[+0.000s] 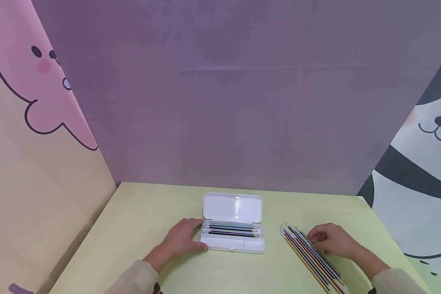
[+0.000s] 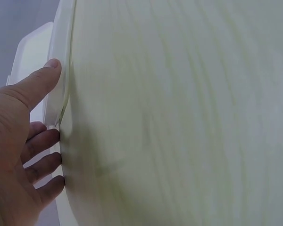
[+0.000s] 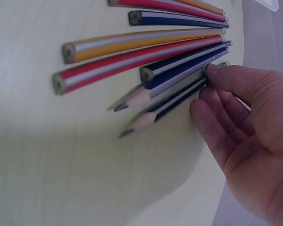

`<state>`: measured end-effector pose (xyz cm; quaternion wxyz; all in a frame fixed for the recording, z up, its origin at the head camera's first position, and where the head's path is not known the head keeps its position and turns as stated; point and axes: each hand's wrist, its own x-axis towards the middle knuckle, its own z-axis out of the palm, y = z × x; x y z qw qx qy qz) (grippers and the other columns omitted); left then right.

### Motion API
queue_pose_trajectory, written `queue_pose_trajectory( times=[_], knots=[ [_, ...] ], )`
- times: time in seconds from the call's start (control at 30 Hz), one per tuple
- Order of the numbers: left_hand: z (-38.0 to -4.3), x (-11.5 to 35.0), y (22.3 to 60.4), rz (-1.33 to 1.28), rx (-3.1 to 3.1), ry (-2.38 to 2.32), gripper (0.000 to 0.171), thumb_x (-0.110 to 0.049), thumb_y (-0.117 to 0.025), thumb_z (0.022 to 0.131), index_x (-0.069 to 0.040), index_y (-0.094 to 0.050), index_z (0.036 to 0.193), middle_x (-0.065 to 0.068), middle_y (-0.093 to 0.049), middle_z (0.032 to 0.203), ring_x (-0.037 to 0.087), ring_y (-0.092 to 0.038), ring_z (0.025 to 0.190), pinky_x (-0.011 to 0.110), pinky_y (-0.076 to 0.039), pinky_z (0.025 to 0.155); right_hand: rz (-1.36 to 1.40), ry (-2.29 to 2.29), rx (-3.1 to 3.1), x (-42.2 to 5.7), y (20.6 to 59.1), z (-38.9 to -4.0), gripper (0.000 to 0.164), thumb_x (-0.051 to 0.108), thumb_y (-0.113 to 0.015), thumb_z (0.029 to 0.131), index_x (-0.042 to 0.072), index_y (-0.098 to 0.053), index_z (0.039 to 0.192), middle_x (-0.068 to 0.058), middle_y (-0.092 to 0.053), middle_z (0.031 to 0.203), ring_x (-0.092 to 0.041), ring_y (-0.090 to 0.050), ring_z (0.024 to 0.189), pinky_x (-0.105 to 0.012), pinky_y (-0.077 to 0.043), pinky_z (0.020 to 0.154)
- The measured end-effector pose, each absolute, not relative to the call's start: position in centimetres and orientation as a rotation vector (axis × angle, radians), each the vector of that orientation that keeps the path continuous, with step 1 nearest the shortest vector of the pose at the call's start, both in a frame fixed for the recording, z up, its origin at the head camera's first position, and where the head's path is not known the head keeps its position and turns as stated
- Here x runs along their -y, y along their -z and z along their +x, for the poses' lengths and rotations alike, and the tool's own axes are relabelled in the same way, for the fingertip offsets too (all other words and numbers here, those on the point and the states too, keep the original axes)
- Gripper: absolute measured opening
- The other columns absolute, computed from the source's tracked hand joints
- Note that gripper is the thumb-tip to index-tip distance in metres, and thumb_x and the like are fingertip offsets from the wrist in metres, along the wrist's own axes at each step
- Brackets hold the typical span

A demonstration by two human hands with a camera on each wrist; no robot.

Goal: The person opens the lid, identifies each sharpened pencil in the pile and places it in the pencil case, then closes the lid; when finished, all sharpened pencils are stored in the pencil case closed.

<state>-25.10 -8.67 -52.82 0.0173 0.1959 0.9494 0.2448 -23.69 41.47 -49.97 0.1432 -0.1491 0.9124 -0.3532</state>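
Observation:
A white pencil case (image 1: pixel 232 244) lies with its lid (image 1: pixel 232 207) folded back, and several pencils (image 1: pixel 231 231) lie side by side in its rear compartment. At its left end, my left hand (image 1: pixel 183 237) holds it, thumb at the front corner and fingers toward the back; the left wrist view shows the thumb against the case wall (image 2: pixel 62 89). My right hand (image 1: pixel 332 241) pinches a black-and-silver striped pencil (image 3: pixel 179 96) between thumb and fingers, near its unsharpened end. This pencil is the outermost of a row of striped pencils (image 1: pixel 304 255) on the table.
Yellow (image 3: pixel 146 41), red (image 3: pixel 137 63) and dark blue (image 3: pixel 179 20) pencils lie beside the pinched one, some with blunt ends, others sharpened. The pale table (image 1: pixel 147 208) meets a purple back panel (image 1: pixel 235 122). Printed side panels (image 1: pixel 408 204) flank it.

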Motion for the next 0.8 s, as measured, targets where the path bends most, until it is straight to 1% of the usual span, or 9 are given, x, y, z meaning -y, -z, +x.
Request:
queue_pose_trajectory(
  times=[0.17, 0.33, 0.43, 0.57, 0.67, 0.73, 0.8],
  knots=[
    [-25.2, 8.7, 52.9, 0.647, -2.966, -0.734, 0.086, -0.060, -0.079, 0.067, -0.017, -0.054, 0.138, 0.000, -0.060, 0.131, 0.022, -0.052, 0.119, 0.042, -0.044, 0.103, -0.452, 0.927, -2.715, -41.3, 50.0, -23.9, 0.022, 0.013, -0.073, 0.082, 0.005, -0.068, 0.102, -0.003, -0.066, 0.081, -0.004, -0.056, 0.065, -0.024, -0.050, 0.053],
    [-25.5, 8.9, 53.0, 0.680, -2.956, -0.763, 0.089, -0.059, -0.080, 0.066, -0.019, -0.052, 0.139, -0.001, -0.060, 0.130, 0.019, -0.050, 0.114, 0.042, -0.044, 0.101, -0.478, 0.872, -2.763, -41.1, 49.6, -24.1, 0.019, 0.013, -0.072, 0.082, 0.007, -0.070, 0.100, 0.000, -0.068, 0.083, -0.001, -0.055, 0.068, -0.021, -0.048, 0.058],
    [-25.6, 9.0, 53.0, 0.709, -2.951, -0.763, 0.089, -0.059, -0.081, 0.065, -0.019, -0.051, 0.140, -0.002, -0.059, 0.131, 0.020, -0.049, 0.116, 0.044, -0.042, 0.102, -0.496, 0.910, -2.742, -40.8, 48.9, -24.3, 0.019, 0.011, -0.069, 0.086, 0.004, -0.069, 0.104, -0.001, -0.069, 0.085, -0.003, -0.057, 0.069, -0.024, -0.051, 0.056],
    [-25.8, 9.0, 52.9, 0.736, -2.945, -0.743, 0.089, -0.059, -0.080, 0.065, -0.018, -0.052, 0.139, -0.001, -0.059, 0.130, 0.021, -0.048, 0.116, 0.045, -0.042, 0.102, -0.506, 0.978, -2.723, -39.4, 47.2, -24.7, 0.023, 0.011, -0.067, 0.089, 0.000, -0.067, 0.109, -0.005, -0.069, 0.087, -0.005, -0.060, 0.070, -0.029, -0.054, 0.053],
    [-25.8, 9.0, 52.9, 0.736, -2.948, -0.726, 0.089, -0.060, -0.080, 0.064, -0.019, -0.052, 0.138, -0.002, -0.059, 0.130, 0.020, -0.048, 0.115, 0.044, -0.042, 0.102, -0.519, 0.995, -2.719, -37.9, 45.9, -25.2, 0.026, 0.014, -0.067, 0.090, 0.000, -0.066, 0.112, -0.007, -0.069, 0.091, -0.006, -0.061, 0.074, -0.031, -0.056, 0.056],
    [-25.8, 8.9, 52.8, 0.735, -2.951, -0.718, 0.089, -0.061, -0.080, 0.064, -0.020, -0.053, 0.138, -0.003, -0.059, 0.130, 0.019, -0.049, 0.115, 0.043, -0.043, 0.101, -0.531, 0.997, -2.714, -36.6, 45.2, -25.6, 0.026, 0.013, -0.067, 0.090, 0.001, -0.066, 0.113, -0.008, -0.068, 0.091, -0.010, -0.062, 0.075, -0.032, -0.056, 0.058],
    [-25.8, 9.0, 52.8, 0.739, -2.956, -0.712, 0.089, -0.061, -0.080, 0.063, -0.020, -0.053, 0.137, -0.003, -0.060, 0.130, 0.019, -0.049, 0.114, 0.042, -0.043, 0.101, -0.557, 1.005, -2.701, -35.2, 44.6, -26.1, 0.023, 0.012, -0.066, 0.090, 0.003, -0.067, 0.112, -0.009, -0.068, 0.091, -0.016, -0.064, 0.077, -0.034, -0.057, 0.059]
  ],
)
